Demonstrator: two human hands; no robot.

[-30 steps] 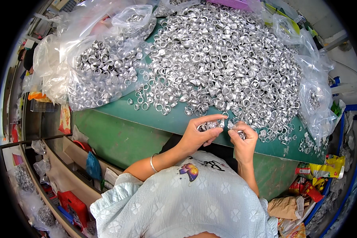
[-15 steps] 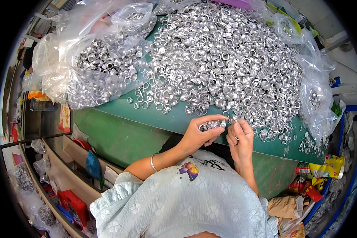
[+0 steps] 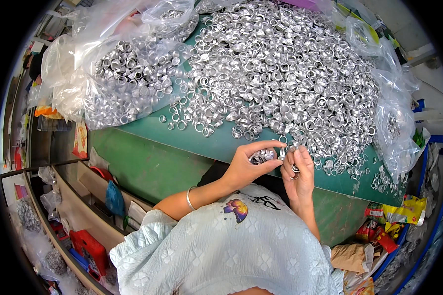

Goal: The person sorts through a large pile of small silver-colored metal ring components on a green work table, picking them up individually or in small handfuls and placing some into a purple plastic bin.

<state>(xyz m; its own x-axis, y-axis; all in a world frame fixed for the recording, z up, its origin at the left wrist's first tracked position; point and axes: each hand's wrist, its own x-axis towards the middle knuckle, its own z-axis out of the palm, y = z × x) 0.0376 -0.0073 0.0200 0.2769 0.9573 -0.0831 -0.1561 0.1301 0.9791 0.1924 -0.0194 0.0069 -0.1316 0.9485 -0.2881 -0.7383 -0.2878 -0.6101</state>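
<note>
My left hand (image 3: 251, 164) is curled around several silver metal rings (image 3: 262, 156), with one more ring pinched between thumb and forefinger. Close beside it, my right hand (image 3: 299, 172) is closed, holding a silver ring (image 3: 292, 146) at its fingertips. Further rings (image 3: 295, 169) show at the fingers of that hand; whether they are worn or held I cannot tell. Both hands hover over the near edge of a green table (image 3: 202, 147). Beyond them spreads a large heap of silver rings (image 3: 280, 73).
A clear plastic bag full of rings (image 3: 133, 73) lies on the table's left part. Another clear bag (image 3: 394, 128) lies at the right edge. A wooden drawer unit (image 3: 83, 196) stands at lower left, holding a red basket (image 3: 91, 250). Snack packets (image 3: 403, 209) are at lower right.
The rings in my right hand have shifted, with more now showing at its fingers. Both hands stay close together in nearly the same place. The view has moved slightly.
</note>
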